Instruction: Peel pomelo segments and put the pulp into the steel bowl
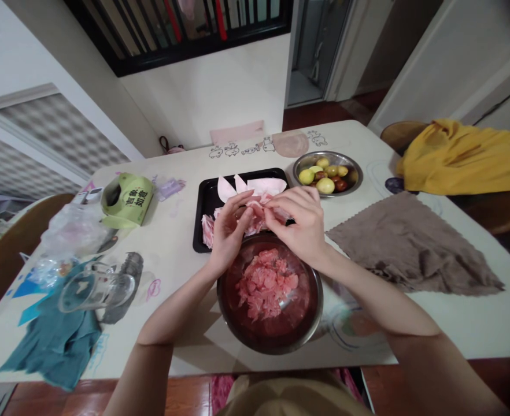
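My left hand point(231, 228) and my right hand point(298, 225) meet over the far rim of a steel bowl. Their fingertips pinch a thin pale pink slice point(257, 203), which looks like raw meat and is partly hidden by the fingers. Chopped raw red meat point(268, 283) lies in the steel bowl point(309, 332) below my wrists. Just beyond the bowl is a black tray point(206, 199). Flat pale slices point(268, 186) rest along its far side, and folded pink pieces point(208, 231) sit at its near left, some of them behind my hands.
A steel bowl of green and brown fruit point(359, 173) stands behind my right hand. A brown cloth point(415, 248) spreads to the right. Leftward are a glass pitcher point(94, 289), a teal cloth point(59, 341), a plastic bag point(73, 228) and a green visor point(136, 202).
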A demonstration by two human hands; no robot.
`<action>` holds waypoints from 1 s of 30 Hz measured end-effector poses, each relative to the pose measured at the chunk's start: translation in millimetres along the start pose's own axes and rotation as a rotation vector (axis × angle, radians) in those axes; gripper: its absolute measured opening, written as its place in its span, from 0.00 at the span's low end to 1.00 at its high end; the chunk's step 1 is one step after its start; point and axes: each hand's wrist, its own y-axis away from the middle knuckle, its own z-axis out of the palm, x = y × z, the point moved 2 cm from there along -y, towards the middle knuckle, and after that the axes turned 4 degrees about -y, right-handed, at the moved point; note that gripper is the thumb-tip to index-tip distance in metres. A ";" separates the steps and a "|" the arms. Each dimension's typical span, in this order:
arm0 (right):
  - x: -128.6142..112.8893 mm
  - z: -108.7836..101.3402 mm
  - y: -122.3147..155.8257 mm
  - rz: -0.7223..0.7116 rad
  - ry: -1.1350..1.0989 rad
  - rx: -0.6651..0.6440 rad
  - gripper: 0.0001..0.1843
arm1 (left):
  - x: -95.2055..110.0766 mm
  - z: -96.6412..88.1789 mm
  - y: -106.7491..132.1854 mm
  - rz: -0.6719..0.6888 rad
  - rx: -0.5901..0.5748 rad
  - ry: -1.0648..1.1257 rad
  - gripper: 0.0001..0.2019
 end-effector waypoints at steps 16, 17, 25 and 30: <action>-10.3 2.9 9.7 -0.091 0.164 -0.038 0.05 | 6.8 -12.0 3.4 0.723 0.172 -0.728 0.21; -10.9 3.2 10.0 -0.096 0.180 -0.044 0.05 | 6.7 -14.2 3.9 0.792 0.165 -0.819 0.22; -12.4 5.8 10.6 -0.098 0.230 -0.103 0.07 | 10.7 -30.5 2.8 0.727 -0.026 -0.955 0.26; -15.1 5.2 10.7 -0.124 0.256 -0.132 0.07 | 11.5 -30.6 1.3 0.617 -0.085 -0.838 0.19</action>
